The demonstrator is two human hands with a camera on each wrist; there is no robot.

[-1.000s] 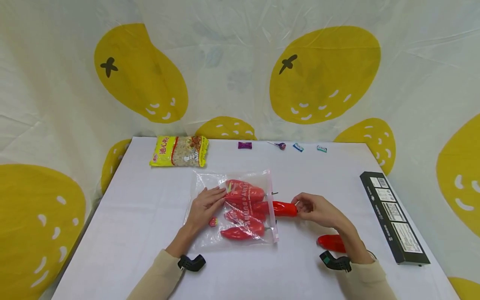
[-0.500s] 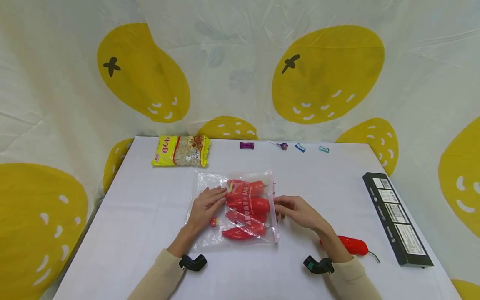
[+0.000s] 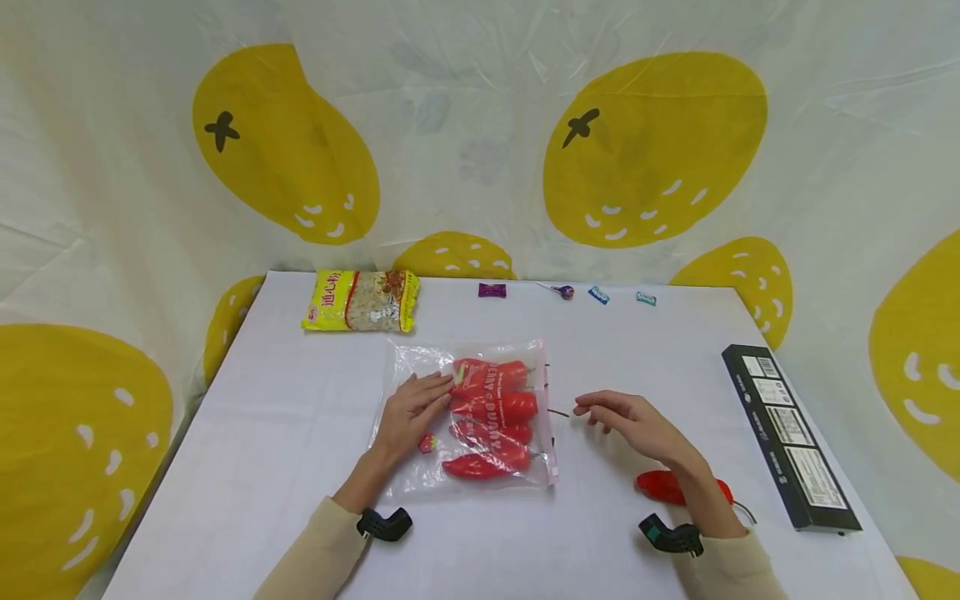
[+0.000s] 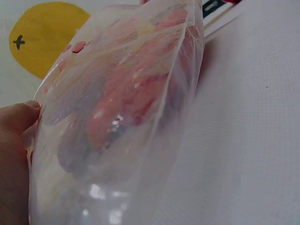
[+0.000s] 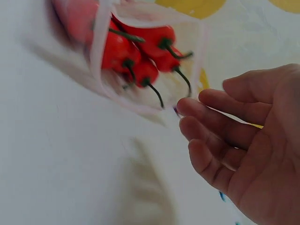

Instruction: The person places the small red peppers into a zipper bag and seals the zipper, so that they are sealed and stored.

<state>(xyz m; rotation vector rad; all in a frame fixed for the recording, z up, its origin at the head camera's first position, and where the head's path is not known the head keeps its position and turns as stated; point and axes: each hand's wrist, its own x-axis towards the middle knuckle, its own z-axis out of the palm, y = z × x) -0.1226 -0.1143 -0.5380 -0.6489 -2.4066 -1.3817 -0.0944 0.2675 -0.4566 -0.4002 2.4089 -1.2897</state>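
A clear plastic zip bag (image 3: pixel 411 360) with printed lettering lies flat, its pink-edged mouth facing right. Several red chili peppers (image 3: pixel 517 408) are inside it, and one green stem pokes out past the mouth. My left hand (image 3: pixel 408 418) rests on the bag's left part with fingers extended; its thumb side shows against the plastic in the left wrist view. Right of the mouth, my right hand (image 3: pixel 630 423) holds nothing, fingers loosely bent. In the right wrist view the mouth gapes, showing the pepper stems (image 5: pixel 157 96). Another red chili pepper (image 3: pixel 660 486) lies partly hidden under my right forearm.
At the back left lies a yellow food packet (image 3: pixel 362 302). Along the back edge are a purple-wrapped candy (image 3: pixel 492 290), a lollipop (image 3: pixel 564 292) and two small wrapped candies (image 3: pixel 598 294). A long black box (image 3: pixel 791 437) lies along the right side.
My right hand pushed a chili pepper leftward into the bag, let go of it and drew back to the right. The left hand stayed on the bag.
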